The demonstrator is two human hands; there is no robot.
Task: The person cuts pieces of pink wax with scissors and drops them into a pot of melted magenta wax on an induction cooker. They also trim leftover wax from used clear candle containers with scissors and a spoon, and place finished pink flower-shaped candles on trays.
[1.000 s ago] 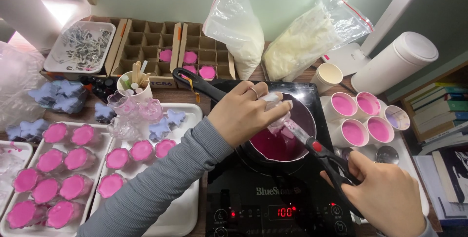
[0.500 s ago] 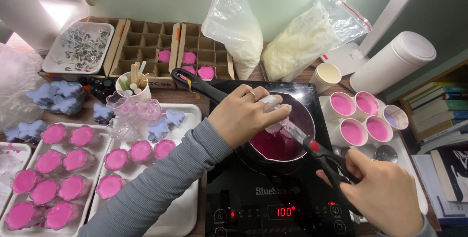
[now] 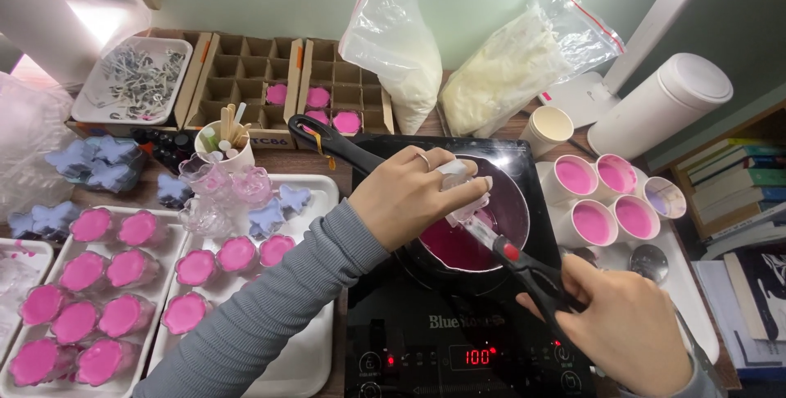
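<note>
The left hand (image 3: pixel 409 195) pinches a small clear glass-like holder caked with pink wax (image 3: pixel 458 181) just above a dark saucepan of melted pink wax (image 3: pixel 471 230) on a black induction hob (image 3: pixel 426 332). The right hand (image 3: pixel 626 328) grips black-handled scissors (image 3: pixel 524 271), tips touching the holder. The holder looks light, rigid, fragile and probably slippery, best pinched by its rim.
</note>
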